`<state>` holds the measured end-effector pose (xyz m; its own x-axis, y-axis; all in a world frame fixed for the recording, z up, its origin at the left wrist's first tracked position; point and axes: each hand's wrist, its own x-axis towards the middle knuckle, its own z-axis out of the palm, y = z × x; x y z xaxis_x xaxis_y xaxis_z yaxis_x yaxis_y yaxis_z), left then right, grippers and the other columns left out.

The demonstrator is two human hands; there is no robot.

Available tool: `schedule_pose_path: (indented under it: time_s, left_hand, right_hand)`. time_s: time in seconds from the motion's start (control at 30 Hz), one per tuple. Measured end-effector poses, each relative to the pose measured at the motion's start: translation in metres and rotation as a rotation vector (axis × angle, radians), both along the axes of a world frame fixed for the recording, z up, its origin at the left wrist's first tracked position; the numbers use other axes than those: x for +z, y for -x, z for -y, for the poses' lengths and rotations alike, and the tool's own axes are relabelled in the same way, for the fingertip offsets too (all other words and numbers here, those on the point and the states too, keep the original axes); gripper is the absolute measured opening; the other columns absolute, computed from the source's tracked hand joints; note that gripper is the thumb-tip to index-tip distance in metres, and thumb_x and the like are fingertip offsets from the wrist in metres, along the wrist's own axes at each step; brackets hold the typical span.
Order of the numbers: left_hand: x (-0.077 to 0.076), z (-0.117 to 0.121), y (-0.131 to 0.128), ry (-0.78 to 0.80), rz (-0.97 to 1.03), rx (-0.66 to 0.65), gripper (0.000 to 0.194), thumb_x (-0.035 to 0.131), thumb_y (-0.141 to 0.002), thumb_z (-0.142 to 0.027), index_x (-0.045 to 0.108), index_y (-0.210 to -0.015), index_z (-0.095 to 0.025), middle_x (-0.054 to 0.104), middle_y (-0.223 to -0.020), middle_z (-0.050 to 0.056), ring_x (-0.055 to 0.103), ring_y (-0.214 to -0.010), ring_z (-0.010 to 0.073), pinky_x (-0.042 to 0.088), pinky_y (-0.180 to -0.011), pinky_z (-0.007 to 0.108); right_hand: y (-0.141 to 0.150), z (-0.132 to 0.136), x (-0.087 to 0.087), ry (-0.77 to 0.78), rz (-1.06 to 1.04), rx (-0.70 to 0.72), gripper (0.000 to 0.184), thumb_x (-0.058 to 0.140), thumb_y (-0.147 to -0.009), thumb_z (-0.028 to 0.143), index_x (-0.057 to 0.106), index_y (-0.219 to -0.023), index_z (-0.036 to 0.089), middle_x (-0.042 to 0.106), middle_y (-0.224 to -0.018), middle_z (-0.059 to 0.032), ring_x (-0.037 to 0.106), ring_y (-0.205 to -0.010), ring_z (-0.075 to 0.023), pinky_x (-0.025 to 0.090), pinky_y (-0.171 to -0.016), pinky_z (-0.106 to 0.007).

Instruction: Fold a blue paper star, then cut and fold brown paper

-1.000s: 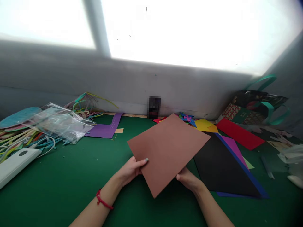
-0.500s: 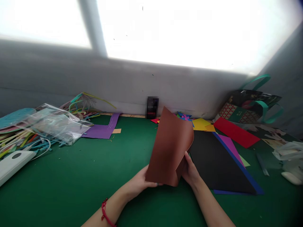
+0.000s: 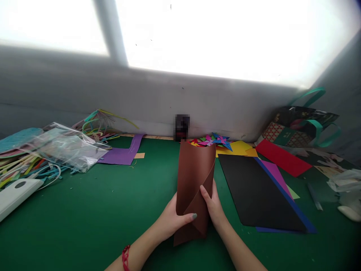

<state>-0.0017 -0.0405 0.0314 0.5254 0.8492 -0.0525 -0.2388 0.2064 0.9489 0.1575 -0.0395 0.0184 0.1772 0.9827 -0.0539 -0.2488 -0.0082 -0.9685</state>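
Observation:
A sheet of brown paper [image 3: 194, 169] stands upright in the middle, curled over on itself into a loose roll with a slanting edge across its front. My left hand [image 3: 175, 218] grips its lower left side, thumb pressed on the front and fingers hidden behind. On the right side, my right hand [image 3: 213, 205] holds the paper with the thumb on the overlapping edge. Its other fingers are mostly behind the roll. The lower end of the paper hangs at or just above the green table [image 3: 126, 210]; I cannot tell if it touches.
Black paper [image 3: 259, 192] lies to the right over blue and magenta sheets, near a red sheet [image 3: 283, 157]. Folded paper pieces [image 3: 218, 141] sit at the back. Purple paper [image 3: 118, 156], a plastic bag [image 3: 73, 148], a white device [image 3: 19, 192] and a gift bag [image 3: 296, 128] lie around.
The brown sheet has been curled further, its right side folded across the front, and brought lower and more upright. My left thumb now shows on the front; the right hand has shifted left.

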Motion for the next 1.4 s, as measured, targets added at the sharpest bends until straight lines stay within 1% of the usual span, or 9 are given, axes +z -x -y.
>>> schedule_pose_path:
  time_s: [0.07,0.2,0.4,0.63,0.77,0.9,1.07,1.2,1.4]
  left_hand:
    - [-0.002,-0.002,0.001,-0.004,-0.016,0.02,0.061,0.069,-0.067,-0.028,0.044,-0.123,-0.021,0.05,-0.124,0.01,0.047,-0.112,0.0291,0.041,-0.09,0.039]
    - [-0.01,-0.013,0.007,0.031,-0.037,0.132,0.054,0.068,-0.067,-0.028,0.048,-0.116,-0.019,0.056,-0.117,0.01,0.052,-0.106,0.0286,0.043,-0.087,0.038]
    - [-0.008,-0.022,0.017,0.033,-0.058,0.199,0.049,0.068,-0.068,-0.028,0.05,-0.113,-0.019,0.06,-0.112,0.008,0.055,-0.102,0.0276,0.046,-0.084,0.037]
    - [-0.011,-0.022,0.017,0.022,-0.105,0.136,0.028,0.057,-0.077,-0.034,0.06,-0.095,-0.013,0.064,-0.102,0.009,0.058,-0.096,0.0279,0.047,-0.081,0.038]
    - [-0.008,-0.021,0.015,0.003,-0.047,0.141,0.032,0.057,-0.078,-0.033,0.057,-0.103,-0.015,0.061,-0.109,0.009,0.056,-0.1,0.0266,0.046,-0.085,0.037]
    - [-0.004,-0.019,0.014,-0.001,0.018,0.137,0.049,0.064,-0.072,-0.027,0.046,-0.117,-0.021,0.054,-0.12,0.006,0.052,-0.106,0.0247,0.045,-0.087,0.036]
    - [-0.006,-0.019,0.016,-0.05,-0.086,0.171,0.039,0.065,-0.07,-0.027,0.055,-0.106,-0.017,0.061,-0.109,0.007,0.057,-0.099,0.0248,0.047,-0.084,0.035]
    - [-0.009,-0.021,0.017,-0.014,-0.116,0.167,0.031,0.064,-0.071,-0.031,0.059,-0.097,-0.014,0.065,-0.099,0.008,0.06,-0.092,0.0252,0.049,-0.078,0.035]
    - [-0.008,-0.02,0.017,-0.001,-0.188,0.144,0.029,0.057,-0.075,-0.04,0.062,-0.081,-0.012,0.067,-0.084,0.006,0.061,-0.082,0.0233,0.049,-0.071,0.031]
  right_hand:
    - [0.002,0.001,-0.001,0.002,-0.008,0.008,0.072,0.054,-0.077,0.043,0.012,-0.136,0.038,0.039,-0.134,0.0024,0.041,-0.118,-0.0229,0.039,-0.093,-0.038]
    - [0.004,0.004,0.004,0.0,-0.078,0.149,0.065,0.051,-0.079,0.045,0.018,-0.135,0.038,0.036,-0.136,0.0026,0.036,-0.122,-0.0211,0.034,-0.097,-0.037]
    - [0.004,0.006,0.017,-0.007,-0.14,0.336,0.066,0.066,-0.07,0.03,0.035,-0.129,0.031,0.045,-0.129,-0.002,0.04,-0.119,-0.0241,0.035,-0.097,-0.041]
    - [0.004,0.003,0.011,0.014,-0.107,0.237,0.063,0.069,-0.066,0.028,0.041,-0.122,0.027,0.054,-0.119,-0.0055,0.049,-0.11,-0.0269,0.04,-0.092,-0.044]
    - [0.006,0.001,0.007,0.019,-0.053,0.191,0.062,0.069,-0.066,0.029,0.04,-0.121,0.027,0.055,-0.118,-0.0064,0.051,-0.107,-0.0266,0.042,-0.09,-0.043]
    - [0.006,-0.001,0.003,0.013,-0.025,0.15,0.067,0.068,-0.067,0.03,0.035,-0.125,0.029,0.053,-0.12,-0.0061,0.052,-0.107,-0.0262,0.045,-0.087,-0.041]
    - [0.002,0.001,-0.002,-0.018,-0.02,0.223,0.058,0.066,-0.07,0.029,0.039,-0.122,0.029,0.052,-0.122,-0.0044,0.049,-0.11,-0.0245,0.043,-0.089,-0.038]
    - [-0.003,0.005,-0.005,0.01,-0.1,0.334,0.046,0.062,-0.074,0.03,0.046,-0.117,0.024,0.053,-0.122,-0.0069,0.048,-0.111,-0.0255,0.04,-0.093,-0.04]
    - [-0.003,0.008,-0.003,0.06,-0.224,0.358,0.053,0.064,-0.074,0.025,0.044,-0.122,0.022,0.055,-0.119,-0.0086,0.051,-0.108,-0.0258,0.04,-0.092,-0.041]
